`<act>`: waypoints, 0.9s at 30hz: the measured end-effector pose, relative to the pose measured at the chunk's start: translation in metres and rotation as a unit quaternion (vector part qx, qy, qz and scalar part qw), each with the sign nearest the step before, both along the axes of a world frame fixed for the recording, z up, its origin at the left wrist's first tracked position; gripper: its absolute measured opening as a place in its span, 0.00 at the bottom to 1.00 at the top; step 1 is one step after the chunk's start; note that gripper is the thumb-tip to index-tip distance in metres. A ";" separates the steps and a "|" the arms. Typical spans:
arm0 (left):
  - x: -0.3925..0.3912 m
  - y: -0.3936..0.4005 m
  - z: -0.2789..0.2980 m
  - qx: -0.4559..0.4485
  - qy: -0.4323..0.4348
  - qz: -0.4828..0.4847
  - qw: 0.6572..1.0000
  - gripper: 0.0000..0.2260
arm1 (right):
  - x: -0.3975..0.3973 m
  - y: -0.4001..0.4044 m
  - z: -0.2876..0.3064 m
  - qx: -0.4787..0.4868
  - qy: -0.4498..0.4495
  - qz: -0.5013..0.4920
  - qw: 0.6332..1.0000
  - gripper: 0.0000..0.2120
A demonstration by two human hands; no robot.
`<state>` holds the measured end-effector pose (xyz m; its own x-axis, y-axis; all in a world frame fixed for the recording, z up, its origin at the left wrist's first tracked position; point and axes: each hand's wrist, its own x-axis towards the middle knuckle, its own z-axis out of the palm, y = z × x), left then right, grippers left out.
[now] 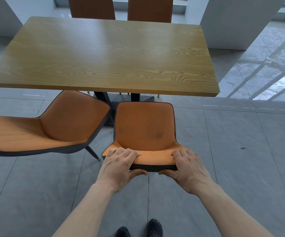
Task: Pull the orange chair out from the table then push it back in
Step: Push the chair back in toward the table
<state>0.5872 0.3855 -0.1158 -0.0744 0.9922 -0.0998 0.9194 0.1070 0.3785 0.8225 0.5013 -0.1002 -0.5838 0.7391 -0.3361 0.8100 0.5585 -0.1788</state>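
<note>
Both hands clamped on the top edge of the orange chair's (144, 127) backrest: left hand (119, 165) at its left end, right hand (188, 168) at its right end, fingers (126, 152) curled over the front, thumbs pressed against the dark rear face. Chair just ahead of the hands, fully clear of the desk (102, 55), seat front near the desk edge but not under it. Seat facing away from the hands toward the desk; long axis running from backrest to seat front, roughly square to the desk edge.

Likely trouble from here: uneven push from one hand, twisting the chair left into the neighbouring chair (52, 124), just beside the left hand. Also possible: legs catching the dark desk base (131, 98) ahead, or skidding on glossy floor tiles (223, 168).
</note>
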 end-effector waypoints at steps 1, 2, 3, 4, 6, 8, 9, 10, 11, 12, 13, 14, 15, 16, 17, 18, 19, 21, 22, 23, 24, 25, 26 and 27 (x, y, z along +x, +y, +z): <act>0.000 0.000 0.001 -0.006 0.000 -0.001 1.000 0.30 | 0.000 -0.002 0.000 -0.001 -0.003 -0.003 1.000 0.45; 0.000 -0.001 0.001 -0.012 0.002 -0.002 1.000 0.30 | 0.000 -0.004 0.001 0.003 -0.003 -0.007 1.000 0.43; 0.000 -0.001 0.001 -0.018 0.006 -0.002 1.000 0.31 | 0.000 -0.006 0.001 0.008 0.000 -0.010 1.000 0.42; 0.000 -0.001 0.003 -0.026 0.011 -0.002 1.000 0.32 | 0.000 -0.008 0.001 0.012 0.004 -0.013 1.000 0.41; 0.002 0.000 0.011 -0.053 0.012 0.004 0.999 0.32 | 0.001 -0.010 0.006 0.007 0.008 -0.016 1.000 0.42; 0.003 0.001 0.021 -0.080 -0.005 0.017 0.997 0.31 | -0.001 -0.010 0.014 -0.006 0.001 -0.021 1.000 0.45; 0.004 0.001 0.025 -0.095 -0.009 0.018 0.995 0.31 | -0.001 -0.011 0.019 -0.014 -0.006 -0.025 1.000 0.47; 0.005 0.001 0.029 -0.104 -0.004 0.013 0.994 0.32 | -0.003 -0.012 0.023 -0.018 -0.012 -0.027 0.999 0.48; 0.004 -0.001 0.032 -0.103 0.005 0.005 0.995 0.34 | -0.004 -0.014 0.027 -0.020 -0.016 -0.028 0.999 0.49; 0.001 -0.003 0.034 -0.099 0.010 0.001 0.995 0.35 | -0.006 -0.017 0.032 -0.024 -0.017 -0.028 0.999 0.50; -0.003 -0.006 0.038 -0.091 0.011 0.002 0.996 0.36 | -0.008 -0.020 0.035 -0.031 -0.015 -0.030 0.999 0.50; -0.009 -0.009 0.042 -0.082 0.010 0.008 0.997 0.37 | -0.011 -0.023 0.039 -0.042 -0.010 -0.037 0.998 0.51; -0.017 -0.012 0.045 -0.074 0.009 0.016 0.997 0.37 | -0.015 -0.026 0.042 -0.053 -0.004 -0.044 0.998 0.51; -0.026 -0.015 0.050 -0.067 0.010 0.023 0.997 0.38 | -0.021 -0.030 0.045 -0.058 0.002 -0.050 0.997 0.52; -0.037 -0.020 0.053 -0.063 0.011 0.028 0.998 0.38 | -0.029 -0.033 0.047 -0.058 0.005 -0.052 0.997 0.52; -0.048 -0.024 0.056 -0.060 0.013 0.031 0.998 0.38 | -0.039 -0.036 0.049 -0.055 0.004 -0.051 0.997 0.52; -0.063 -0.030 0.059 -0.059 0.014 0.035 0.998 0.38 | -0.053 -0.041 0.052 -0.052 0.001 -0.049 0.997 0.52; -0.098 -0.042 0.063 -0.053 0.017 0.041 0.998 0.39 | -0.086 -0.052 0.056 -0.048 0.006 -0.050 0.998 0.52; -0.118 -0.049 0.064 -0.048 0.015 0.046 0.998 0.39 | -0.105 -0.059 0.059 -0.046 0.009 -0.048 0.998 0.51; -0.148 -0.063 0.065 -0.042 0.012 0.047 0.998 0.39 | -0.135 -0.070 0.060 -0.041 0.011 -0.047 0.998 0.51; -0.172 -0.073 0.067 -0.037 0.013 0.042 0.998 0.39 | -0.157 -0.078 0.061 -0.039 0.014 -0.051 0.998 0.51; -0.186 -0.077 0.068 -0.036 0.015 0.037 0.999 0.39 | -0.169 -0.083 0.062 -0.042 0.018 -0.055 0.997 0.51; -0.211 -0.086 0.070 -0.031 0.011 0.036 0.999 0.39 | -0.192 -0.094 0.063 -0.044 0.021 -0.058 0.997 0.51; -0.241 -0.099 0.073 -0.026 0.005 0.041 0.999 0.38 | -0.222 -0.106 0.063 -0.051 0.021 -0.059 0.997 0.51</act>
